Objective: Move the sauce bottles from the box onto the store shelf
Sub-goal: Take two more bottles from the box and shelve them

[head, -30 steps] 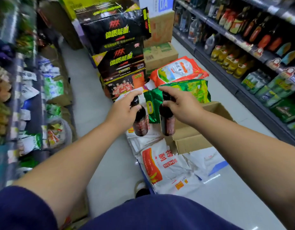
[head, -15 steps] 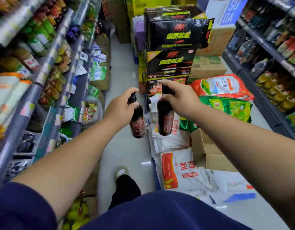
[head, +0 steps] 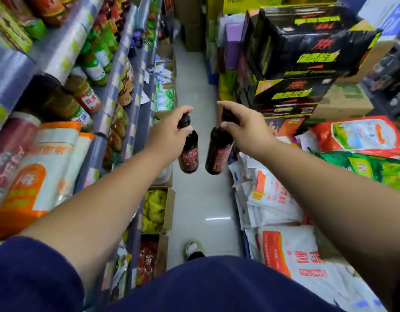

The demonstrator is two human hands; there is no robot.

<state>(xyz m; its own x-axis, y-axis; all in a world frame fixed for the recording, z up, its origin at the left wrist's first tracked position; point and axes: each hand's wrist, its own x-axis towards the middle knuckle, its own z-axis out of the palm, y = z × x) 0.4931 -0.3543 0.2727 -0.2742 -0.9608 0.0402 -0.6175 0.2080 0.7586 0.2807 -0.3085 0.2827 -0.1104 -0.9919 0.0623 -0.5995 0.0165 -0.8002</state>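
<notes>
Both arms stretched out over the aisle floor, each hand clamped round the black-capped neck of a bottle. The left hand (head: 169,134) grips a dark glass sauce bottle with a red label (head: 188,154), the right hand (head: 244,129) grips a second dark red-labelled sauce bottle (head: 217,154) — the two hang side by side, close but not touching, bases tipped a little toward each other. The grey metal store shelf (head: 109,115) packed with jars and pouches runs along the left. Stacked black cardboard drink cartons (head: 307,52) and white-and-orange sacks (head: 273,199) crowd the right side.
</notes>
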